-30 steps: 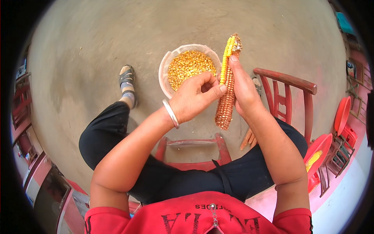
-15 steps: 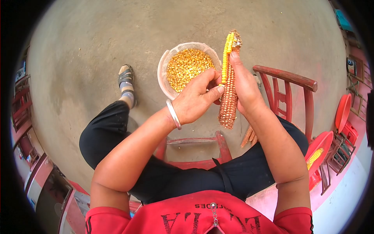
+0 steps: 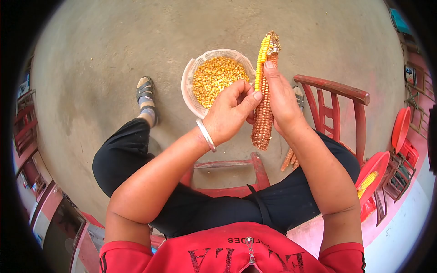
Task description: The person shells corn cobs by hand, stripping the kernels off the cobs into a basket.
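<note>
A partly shelled corn cob (image 3: 262,111) stands tilted before me, its lower end bare and reddish-brown. A narrow band of yellow kernels (image 3: 261,57) runs along the left edge of its upper part. My right hand (image 3: 286,102) is closed round the cob from the right, thumb lying along the front. From the left, my left hand (image 3: 229,111) pinches at the cob's edge, thumb and forefinger at the lower end of the kernel band; its other fingers are curled and partly hidden. Below and behind the left hand is a pale plastic basket (image 3: 188,86) holding loose kernels (image 3: 214,77).
A red wooden chair (image 3: 337,91) stands to the right, and a red wooden frame (image 3: 227,164) lies between my legs. Bare cobs (image 3: 289,159) are on the floor by my right leg. Farther right, a red basin (image 3: 374,170) holds yellow corn (image 3: 367,184).
The cob and both hands have shifted slightly left and up. My left thumb has moved higher along the cob, and the kernel band's lower end sits higher.
</note>
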Tool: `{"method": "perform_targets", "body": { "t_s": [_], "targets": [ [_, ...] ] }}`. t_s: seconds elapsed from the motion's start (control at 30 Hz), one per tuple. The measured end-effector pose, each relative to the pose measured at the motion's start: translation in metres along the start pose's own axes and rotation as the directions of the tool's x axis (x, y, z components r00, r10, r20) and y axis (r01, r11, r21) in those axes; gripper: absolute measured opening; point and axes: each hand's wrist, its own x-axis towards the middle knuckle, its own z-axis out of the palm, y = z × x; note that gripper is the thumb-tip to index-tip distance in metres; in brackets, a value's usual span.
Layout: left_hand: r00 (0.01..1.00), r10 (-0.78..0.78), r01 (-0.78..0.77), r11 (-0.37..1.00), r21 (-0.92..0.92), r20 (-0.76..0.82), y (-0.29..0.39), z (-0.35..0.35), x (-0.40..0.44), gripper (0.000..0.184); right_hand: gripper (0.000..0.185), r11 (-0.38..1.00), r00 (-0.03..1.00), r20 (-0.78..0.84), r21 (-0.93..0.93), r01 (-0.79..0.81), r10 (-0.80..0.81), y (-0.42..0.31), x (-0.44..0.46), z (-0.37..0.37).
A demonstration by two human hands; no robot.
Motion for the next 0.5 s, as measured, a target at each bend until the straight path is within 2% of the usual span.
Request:
{"method": "perform_targets", "body": {
  "t_s": [0.2, 0.3, 0.5],
  "targets": [
    [0.989, 0.131, -0.14, 0.978, 0.156, 0.066, -0.001, -0.001, 0.002, 0.015, 0.04, 0.992, 0.997, -0.017, 0.103, -0.072, 0.074, -0.006, -0.004, 0.002],
    [0.987, 0.122, -0.137, 0.978, 0.157, 0.106, -0.003, -0.004, 0.003, 0.014, 0.042, 0.975, 0.986, 0.065, 0.147, -0.165, 0.157, -0.01, -0.007, -0.002],
    [0.966, 0.116, -0.141, 0.985, 0.098, 0.229, 0.004, -0.014, 0.007, 0.014, 0.049, 0.968, 0.982, 0.115, 0.187, -0.169, 0.149, -0.013, -0.007, 0.0]
  ]
}}
